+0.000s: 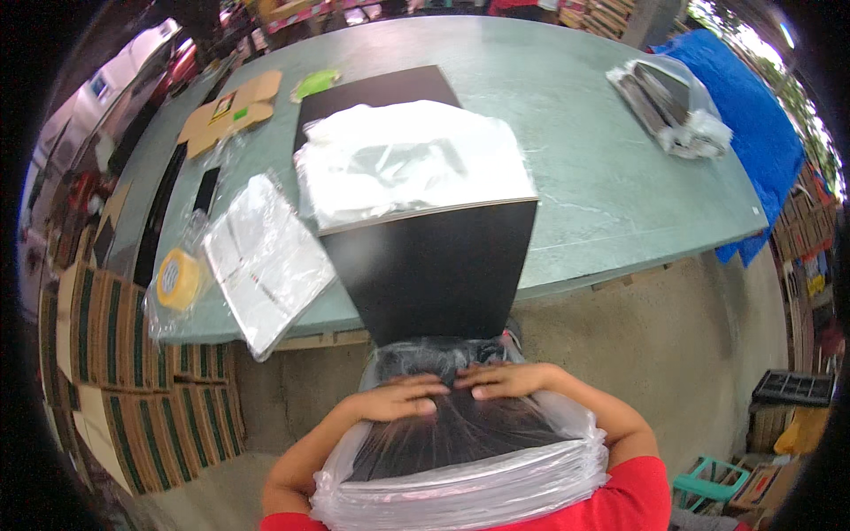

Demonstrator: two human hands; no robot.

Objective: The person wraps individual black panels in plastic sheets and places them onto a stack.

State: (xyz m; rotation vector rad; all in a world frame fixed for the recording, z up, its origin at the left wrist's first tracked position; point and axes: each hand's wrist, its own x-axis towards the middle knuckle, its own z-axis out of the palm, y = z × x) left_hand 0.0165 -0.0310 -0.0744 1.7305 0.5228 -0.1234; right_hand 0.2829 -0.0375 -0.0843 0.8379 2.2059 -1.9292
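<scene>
At lower centre of the frame, a plastic-wrapped black item point(452, 447) points its narrower end up the frame, its long axis foreshortened, toward the black panel point(434, 265) at the bench point(611, 221). The left hand point(398, 398) and right hand point(507, 380) rest on it, fingers extended, unclenched.

Translucent whitish bag point(460, 491) over a black panel point(443, 438), framed by red sleeves point(639, 496); second board point(434, 274), plain black, its upper edge meeting a milky-white plastic wrapping point(407, 164) with grey patches. Tabletop point(611, 195), muted grey-green with pale streaks, bearing a yellow tape roll point(178, 279), a white packet point(270, 265) with small dark and reddish marks, a lime-green scrap point(316, 84) and a tan cardboard piece point(221, 115). Surroundings: bright blue tarpaulin point(748, 133), brown stacked bundles point(177, 429) striped dark green, turquoise stool point(711, 480), black tray point(792, 388), grey-brown floor point(655, 336).
</scene>
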